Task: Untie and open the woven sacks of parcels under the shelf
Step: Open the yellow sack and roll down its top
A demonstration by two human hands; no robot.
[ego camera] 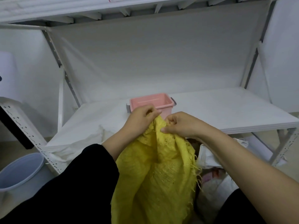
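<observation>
A yellow woven sack (155,172) stands between my knees, its frayed top gathered upward. My left hand (140,118) pinches the bunched neck from the left, and my right hand (179,123) pinches it from the right, fingers curled on the fabric. A thin dark tie seems to run at the neck under my left fingers, too small to tell. A white woven sack (210,157) lies right of the yellow one under the shelf board, with parcels showing inside. Another white sack (72,147) lies at the left.
A pink plastic bin (152,102) sits on the white shelf board (226,110) just beyond my hands. White perforated uprights (25,131) frame the shelf. A pale blue bucket (19,170) stands on the floor at the left. My dark trouser legs flank the sack.
</observation>
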